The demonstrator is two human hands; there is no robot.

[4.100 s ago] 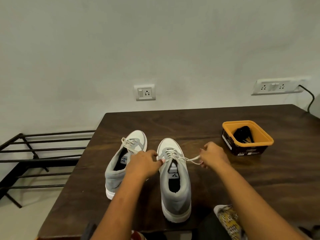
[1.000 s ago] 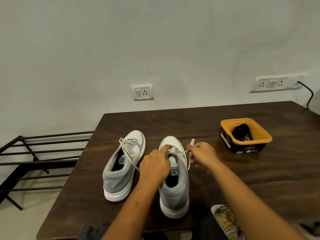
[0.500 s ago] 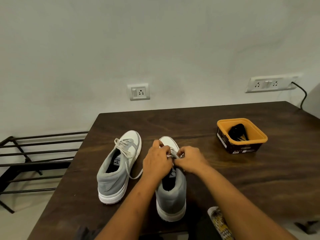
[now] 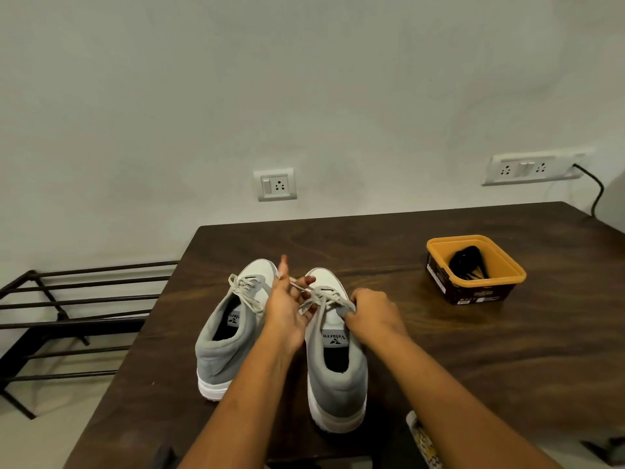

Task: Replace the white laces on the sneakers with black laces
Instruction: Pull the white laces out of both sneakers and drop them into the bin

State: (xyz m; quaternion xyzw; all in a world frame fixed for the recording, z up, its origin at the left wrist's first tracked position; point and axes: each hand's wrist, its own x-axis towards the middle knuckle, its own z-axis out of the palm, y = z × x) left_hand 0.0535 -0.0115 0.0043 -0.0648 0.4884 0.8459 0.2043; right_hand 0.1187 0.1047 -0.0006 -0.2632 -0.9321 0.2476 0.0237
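Head view, single frame.

Edges and room: the dark wooden table (image 4: 439,350) has its far edge against the wall. Its left edge runs diagonally toward the camera, with a black metal rack (image 4: 67,299) beyond it. The left sneaker (image 4: 220,353) stands close to that left edge. The right sneaker (image 4: 338,377) stands just beside it, heel near the table's near edge. Both toes point at the wall. A broad bare strip of tabletop lies between the sneakers and the orange tub (image 4: 436,247).

Containers: the tub stands upright, well apart from the sneakers, toward the right. The black laces (image 4: 468,264) lie bundled inside it.

Hands: the left hand (image 4: 287,309) is between the two sneakers and pinches a strand of the white lace (image 4: 324,297) between thumb and finger, the other fingers extended. This lace is threaded through the right sneaker's eyelets. The right hand (image 4: 375,316) has its fingers curled and grips the grey eyelet edge of the right sneaker. The left sneaker is fully laced in white.
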